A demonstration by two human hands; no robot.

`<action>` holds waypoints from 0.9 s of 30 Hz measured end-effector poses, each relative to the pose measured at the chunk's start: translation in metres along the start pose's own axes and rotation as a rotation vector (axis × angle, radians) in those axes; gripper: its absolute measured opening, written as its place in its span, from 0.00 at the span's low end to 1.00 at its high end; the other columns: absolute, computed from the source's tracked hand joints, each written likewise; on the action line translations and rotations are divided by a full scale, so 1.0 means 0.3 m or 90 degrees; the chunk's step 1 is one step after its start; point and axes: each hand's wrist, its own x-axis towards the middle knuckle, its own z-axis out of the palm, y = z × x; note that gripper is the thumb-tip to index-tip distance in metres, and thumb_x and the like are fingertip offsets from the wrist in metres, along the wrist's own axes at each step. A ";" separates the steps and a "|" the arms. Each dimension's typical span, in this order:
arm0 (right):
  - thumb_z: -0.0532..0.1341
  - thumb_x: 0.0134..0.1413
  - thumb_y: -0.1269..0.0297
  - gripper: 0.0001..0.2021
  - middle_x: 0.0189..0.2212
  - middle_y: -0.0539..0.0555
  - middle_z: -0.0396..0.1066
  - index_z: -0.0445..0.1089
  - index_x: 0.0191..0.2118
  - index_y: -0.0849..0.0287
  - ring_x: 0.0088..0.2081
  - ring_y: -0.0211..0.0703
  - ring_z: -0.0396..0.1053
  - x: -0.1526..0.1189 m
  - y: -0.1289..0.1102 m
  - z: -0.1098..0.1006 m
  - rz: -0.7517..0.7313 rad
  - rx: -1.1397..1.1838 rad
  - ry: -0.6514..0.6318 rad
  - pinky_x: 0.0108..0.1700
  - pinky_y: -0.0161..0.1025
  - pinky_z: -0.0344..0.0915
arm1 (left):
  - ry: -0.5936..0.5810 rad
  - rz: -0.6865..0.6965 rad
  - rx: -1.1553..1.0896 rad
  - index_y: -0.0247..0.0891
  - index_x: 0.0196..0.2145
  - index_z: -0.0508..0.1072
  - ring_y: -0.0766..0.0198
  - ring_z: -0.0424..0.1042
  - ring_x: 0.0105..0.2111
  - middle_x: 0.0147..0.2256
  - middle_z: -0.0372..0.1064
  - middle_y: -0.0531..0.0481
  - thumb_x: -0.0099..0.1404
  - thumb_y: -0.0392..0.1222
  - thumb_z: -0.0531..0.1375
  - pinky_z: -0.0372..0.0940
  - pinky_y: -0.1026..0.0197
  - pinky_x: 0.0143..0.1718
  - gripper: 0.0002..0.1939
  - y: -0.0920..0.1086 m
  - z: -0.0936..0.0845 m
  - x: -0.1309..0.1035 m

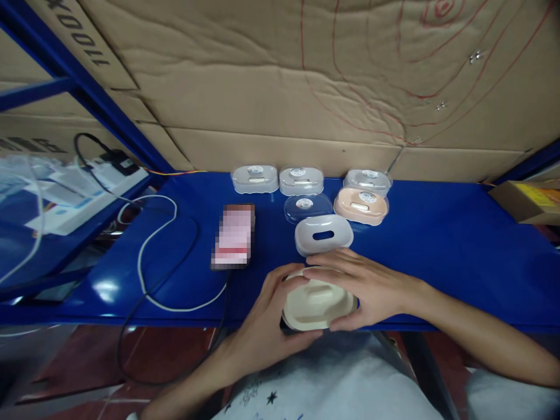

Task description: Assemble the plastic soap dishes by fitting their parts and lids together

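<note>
Both my hands hold a cream oval soap dish (pixel 321 303) at the front edge of the blue table. My left hand (pixel 277 318) is curved round its left end, with the thumb on the far side and the fingers along the near side. My right hand (pixel 365 286) grips the right end, its fingers reaching over the far rim. Something dark shows beneath the dish's left end; I cannot make out what. Just beyond my fingers lies a white oval tray (pixel 301 238) with a slot in its middle. Behind that rests a clear, labelled lid (pixel 317 213).
A peach soap dish (pixel 363 205) and several pale ones with clear lids (pixel 255 179) stand along the back by the cardboard wall (pixel 245 105). A phone (pixel 234 236) lies left, near a looping white cable (pixel 140 268). A power strip (pixel 83 201) sits far left, a carton (pixel 520 201) far right.
</note>
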 end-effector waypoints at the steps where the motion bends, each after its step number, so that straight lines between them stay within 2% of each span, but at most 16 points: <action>1: 0.73 0.55 0.43 0.50 0.71 0.67 0.61 0.53 0.76 0.56 0.72 0.60 0.59 0.000 -0.004 0.001 0.004 0.012 -0.006 0.70 0.57 0.60 | 0.004 0.004 -0.016 0.51 0.68 0.57 0.43 0.63 0.66 0.67 0.56 0.38 0.60 0.42 0.74 0.67 0.38 0.64 0.45 0.001 -0.002 -0.001; 5: 0.75 0.51 0.47 0.52 0.71 0.67 0.61 0.52 0.76 0.56 0.72 0.60 0.59 0.000 -0.018 0.001 -0.006 0.047 -0.003 0.70 0.57 0.61 | 0.006 0.025 -0.057 0.51 0.67 0.58 0.41 0.61 0.67 0.66 0.56 0.39 0.61 0.41 0.74 0.64 0.36 0.65 0.43 0.000 -0.004 0.000; 8: 0.74 0.54 0.52 0.49 0.70 0.68 0.62 0.52 0.75 0.57 0.72 0.58 0.59 -0.001 -0.023 0.005 -0.025 0.041 0.030 0.70 0.56 0.62 | 0.028 0.034 -0.102 0.53 0.68 0.59 0.40 0.59 0.69 0.68 0.53 0.39 0.62 0.42 0.74 0.63 0.34 0.67 0.42 -0.007 -0.002 -0.005; 12: 0.70 0.60 0.54 0.38 0.70 0.70 0.62 0.58 0.71 0.60 0.73 0.61 0.57 -0.003 -0.020 0.024 -0.073 -0.043 0.102 0.69 0.60 0.63 | 0.115 -0.024 -0.330 0.57 0.71 0.56 0.38 0.52 0.73 0.75 0.43 0.42 0.60 0.49 0.76 0.58 0.35 0.70 0.49 -0.014 0.001 -0.016; 13: 0.69 0.62 0.54 0.36 0.69 0.70 0.63 0.58 0.70 0.60 0.73 0.61 0.56 -0.003 -0.018 0.030 -0.087 -0.060 0.120 0.69 0.60 0.64 | 0.118 -0.056 -0.411 0.58 0.72 0.55 0.38 0.54 0.73 0.76 0.44 0.42 0.61 0.51 0.75 0.59 0.36 0.69 0.50 -0.015 0.002 -0.017; 15: 0.69 0.63 0.54 0.35 0.69 0.71 0.63 0.59 0.69 0.61 0.74 0.61 0.56 0.000 -0.014 0.040 -0.117 -0.081 0.148 0.70 0.60 0.63 | 0.079 -0.140 -0.573 0.57 0.73 0.56 0.40 0.60 0.71 0.74 0.53 0.41 0.64 0.53 0.73 0.63 0.39 0.67 0.47 -0.013 0.009 -0.018; 18: 0.67 0.67 0.49 0.36 0.70 0.70 0.62 0.56 0.72 0.60 0.75 0.59 0.54 0.005 -0.002 0.040 -0.140 -0.091 0.147 0.71 0.58 0.61 | 0.009 -0.299 -0.755 0.47 0.69 0.68 0.39 0.71 0.64 0.64 0.73 0.39 0.67 0.55 0.70 0.66 0.38 0.64 0.36 -0.003 0.027 -0.012; 20: 0.61 0.70 0.44 0.37 0.70 0.69 0.62 0.53 0.74 0.59 0.74 0.56 0.56 0.007 0.014 0.027 -0.128 -0.057 0.139 0.70 0.56 0.63 | 0.000 -0.383 -0.806 0.41 0.64 0.75 0.38 0.75 0.60 0.55 0.80 0.38 0.65 0.54 0.72 0.65 0.37 0.65 0.33 0.009 0.038 -0.003; 22: 0.54 0.74 0.43 0.33 0.69 0.68 0.65 0.55 0.73 0.59 0.72 0.54 0.60 0.005 0.040 0.006 -0.081 -0.015 0.151 0.69 0.55 0.65 | 0.020 -0.418 -0.820 0.38 0.61 0.78 0.38 0.77 0.59 0.50 0.83 0.39 0.62 0.52 0.73 0.65 0.37 0.65 0.32 0.021 0.041 0.009; 23: 0.51 0.77 0.45 0.30 0.67 0.67 0.67 0.57 0.73 0.59 0.70 0.53 0.63 0.003 0.055 -0.005 -0.049 -0.006 0.159 0.68 0.55 0.66 | 0.031 -0.422 -0.822 0.37 0.60 0.79 0.38 0.77 0.58 0.49 0.84 0.39 0.61 0.52 0.74 0.65 0.38 0.66 0.32 0.027 0.038 0.014; 27: 0.52 0.78 0.59 0.19 0.58 0.62 0.77 0.68 0.66 0.57 0.61 0.53 0.73 -0.005 0.110 -0.029 0.065 -0.076 0.130 0.64 0.57 0.68 | 0.057 -0.423 -0.823 0.36 0.58 0.80 0.38 0.78 0.57 0.47 0.84 0.38 0.62 0.54 0.74 0.65 0.38 0.66 0.31 0.040 0.022 0.027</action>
